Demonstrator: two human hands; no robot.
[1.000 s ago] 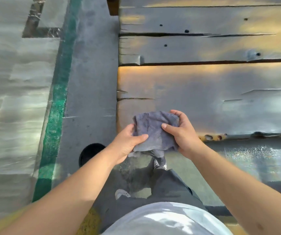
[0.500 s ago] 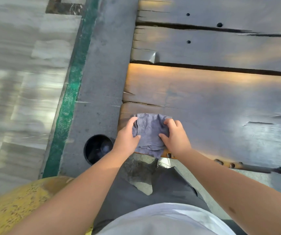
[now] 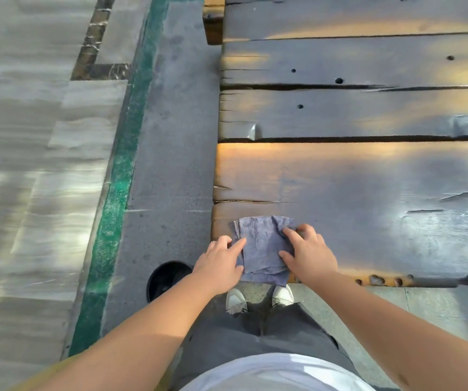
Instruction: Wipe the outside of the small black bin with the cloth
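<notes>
A grey-blue cloth (image 3: 261,246) lies folded on the near left corner of a dark wooden plank table (image 3: 368,193), its lower edge hanging slightly over the front. My left hand (image 3: 218,261) rests on the cloth's left edge with fingers fairly straight. My right hand (image 3: 309,252) presses on its right edge with spread fingers. The small black bin (image 3: 165,277) stands on the floor to the left of my feet, below the table corner, partly hidden by my left forearm.
A grey concrete strip (image 3: 170,165) runs along the table's left side, with a green painted line (image 3: 120,170) and pale tiles (image 3: 29,165) beyond. My white shoes (image 3: 237,301) stand right at the table's front edge.
The cloth was held up in both hands a second ago; it has come down onto the table corner and now lies flat under my fingers. The view has shifted as my head moved.
</notes>
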